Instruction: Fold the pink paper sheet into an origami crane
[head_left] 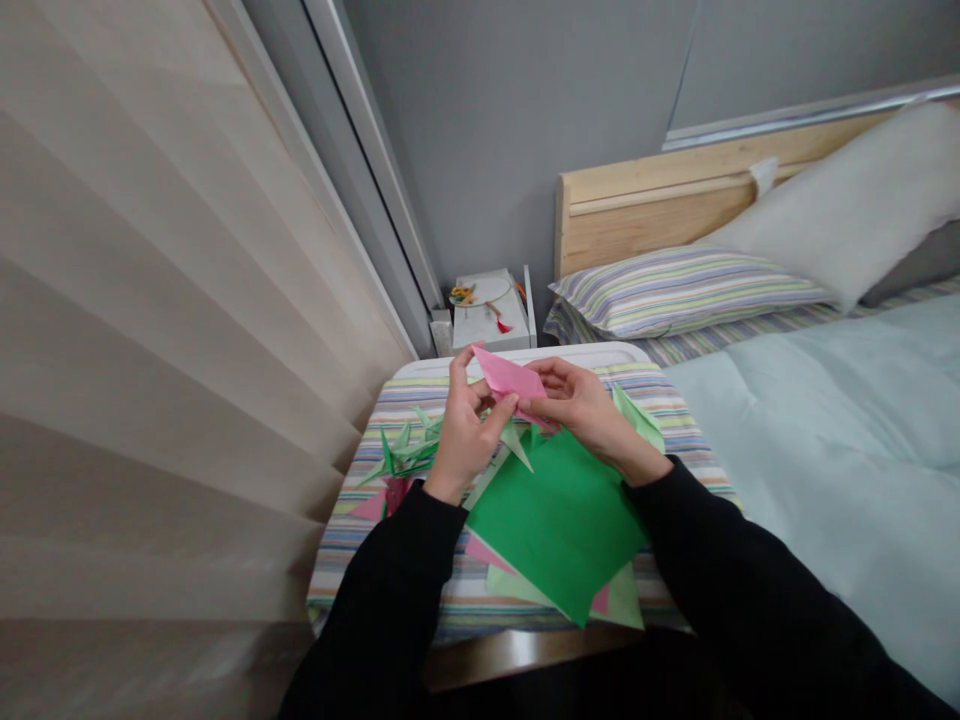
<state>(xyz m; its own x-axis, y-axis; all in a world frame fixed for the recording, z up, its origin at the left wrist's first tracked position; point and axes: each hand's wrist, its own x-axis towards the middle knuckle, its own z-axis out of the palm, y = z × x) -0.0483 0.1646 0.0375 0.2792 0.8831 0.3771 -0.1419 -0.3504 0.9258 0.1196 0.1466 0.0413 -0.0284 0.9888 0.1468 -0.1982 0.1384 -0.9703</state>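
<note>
A folded piece of pink paper [510,378] is held up over the small table by both hands. My left hand [469,430] pinches its lower left part between thumb and fingers. On the right edge, my right hand [581,405] grips the same paper with thumb and fingertips. Beneath the hands lies a green square sheet [559,520], on top of pink and pale green sheets [517,585]. Several folded green paper pieces [409,450] sit left of my left hand, with a folded pink piece [371,507] close by.
A striped cloth [337,540] covers the white-edged table. A pleated curtain [187,350] hangs on the left. Behind the table stands a white cabinet [480,325] with a hoop and red tassel on it. The bed [825,420] and striped pillow [690,290] are on the right.
</note>
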